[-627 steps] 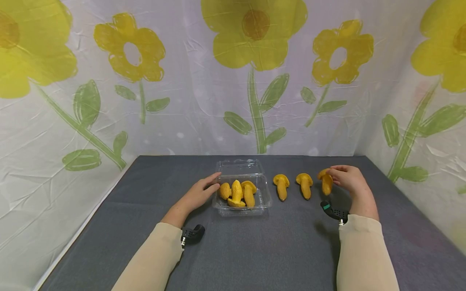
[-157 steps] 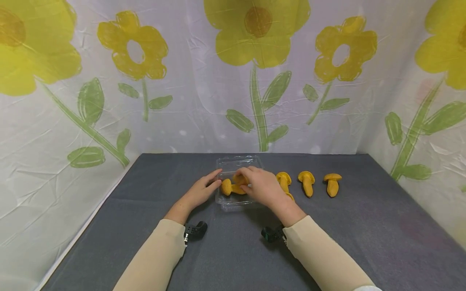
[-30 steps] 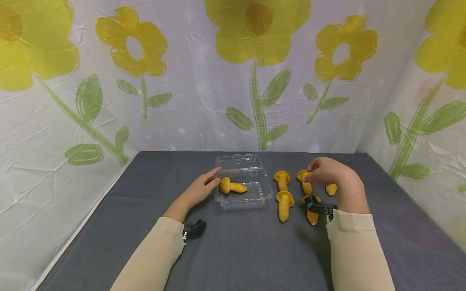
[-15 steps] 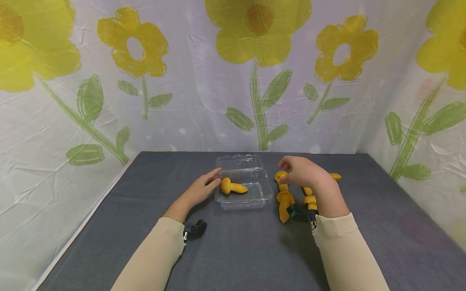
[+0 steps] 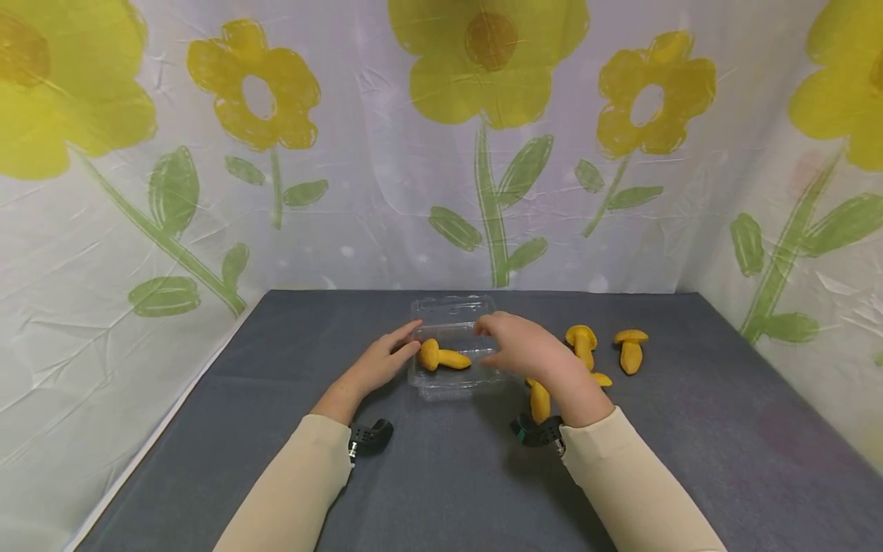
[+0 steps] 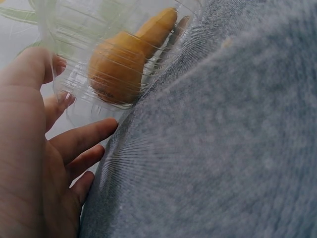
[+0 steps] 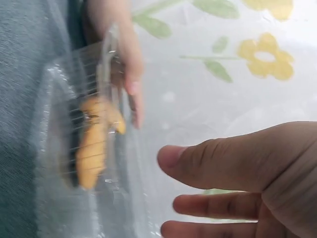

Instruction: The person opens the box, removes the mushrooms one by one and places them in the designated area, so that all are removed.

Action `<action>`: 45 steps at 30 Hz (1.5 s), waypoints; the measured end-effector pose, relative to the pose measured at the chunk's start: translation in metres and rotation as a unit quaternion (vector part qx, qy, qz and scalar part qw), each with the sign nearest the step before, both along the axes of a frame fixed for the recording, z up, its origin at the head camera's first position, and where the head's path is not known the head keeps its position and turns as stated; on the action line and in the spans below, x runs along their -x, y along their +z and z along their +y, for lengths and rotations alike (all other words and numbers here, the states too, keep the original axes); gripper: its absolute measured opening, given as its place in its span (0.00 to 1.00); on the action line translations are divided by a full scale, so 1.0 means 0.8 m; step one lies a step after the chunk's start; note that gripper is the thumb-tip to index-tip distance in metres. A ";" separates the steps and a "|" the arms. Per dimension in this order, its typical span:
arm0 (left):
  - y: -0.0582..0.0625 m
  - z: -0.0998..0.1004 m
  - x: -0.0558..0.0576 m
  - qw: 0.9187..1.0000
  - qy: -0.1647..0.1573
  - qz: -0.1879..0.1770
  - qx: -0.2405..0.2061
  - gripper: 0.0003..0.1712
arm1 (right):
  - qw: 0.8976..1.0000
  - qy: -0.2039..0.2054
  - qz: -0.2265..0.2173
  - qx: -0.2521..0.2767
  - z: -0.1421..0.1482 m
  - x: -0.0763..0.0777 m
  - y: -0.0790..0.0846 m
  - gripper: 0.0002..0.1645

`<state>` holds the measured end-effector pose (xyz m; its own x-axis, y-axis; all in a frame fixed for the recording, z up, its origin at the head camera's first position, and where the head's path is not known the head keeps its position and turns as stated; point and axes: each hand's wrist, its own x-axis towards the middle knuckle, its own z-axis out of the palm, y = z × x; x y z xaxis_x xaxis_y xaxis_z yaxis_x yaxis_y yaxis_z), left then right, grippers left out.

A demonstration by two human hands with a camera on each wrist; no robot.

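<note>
A clear plastic clamshell box (image 5: 448,392) stands on the dark tabletop, its lid (image 5: 451,308) tipped back. One yellow mushroom (image 5: 444,358) lies inside with its cap to the left; the left wrist view shows that mushroom (image 6: 119,67) through the ribbed wall. My left hand (image 5: 372,369) rests against the box's left side, fingers extended. Over the box's right edge hovers my right hand (image 5: 527,349), thumb and fingers spread; in the right wrist view nothing is between the thumb (image 7: 213,158) and fingers.
Right of the box lie several more mushrooms: one in front (image 5: 539,402), a cap (image 5: 602,380) partly behind my right forearm, one farther back (image 5: 582,343) and one at the far right (image 5: 631,353). Another spot is covered by my right hand. A flowered cloth (image 5: 372,192) hangs behind.
Over the last second my right hand has swung left from above the mushrooms to the box. Earlier, mushrooms left the box and now form a second row. My left hand has stayed put.
</note>
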<state>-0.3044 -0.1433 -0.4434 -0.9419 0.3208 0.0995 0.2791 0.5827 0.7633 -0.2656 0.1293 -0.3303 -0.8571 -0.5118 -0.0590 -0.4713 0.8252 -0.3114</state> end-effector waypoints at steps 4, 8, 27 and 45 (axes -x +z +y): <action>0.000 -0.001 0.001 1.000 -0.014 -0.005 -0.008 0.32 | 1.000 0.005 0.023 -0.016 -0.016 -0.001 -0.011 0.26; -0.001 -0.002 0.003 1.000 -0.022 -0.009 -0.018 0.32 | 0.998 0.026 0.048 -0.022 -0.027 0.001 -0.025 0.26; -0.004 -0.002 0.005 1.000 -0.022 0.010 -0.010 0.32 | 0.996 0.081 -0.035 -0.010 -0.045 0.013 -0.071 0.29; -0.002 -0.003 0.004 0.999 -0.031 0.013 -0.016 0.32 | 0.997 0.073 -0.016 -0.007 -0.043 0.015 -0.070 0.27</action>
